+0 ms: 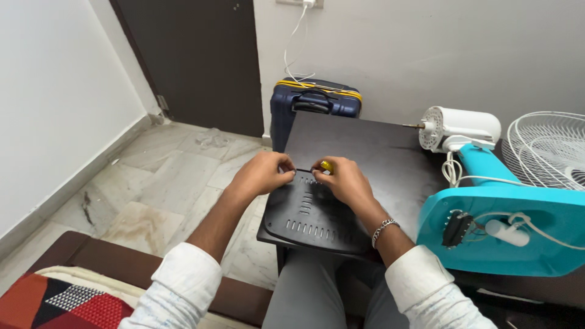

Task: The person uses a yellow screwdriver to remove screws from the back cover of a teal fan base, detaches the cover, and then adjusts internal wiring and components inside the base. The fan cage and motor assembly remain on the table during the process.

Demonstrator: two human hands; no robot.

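A black vented plastic cover (311, 219) lies on the near corner of a dark table (365, 149), partly over my lap. My left hand (263, 172) pinches the cover's far edge. My right hand (344, 178) rests beside it on the same edge, closed around a small screwdriver with a yellow handle (327, 165); only the handle's end shows. A silver bracelet circles my right wrist.
A turquoise fan base (506, 222) with a white cord lies on the table at right, with a white fan motor (460, 128) and a white wire grille (548, 149) behind. A navy suitcase (314, 103) stands against the wall. Marble floor lies to the left.
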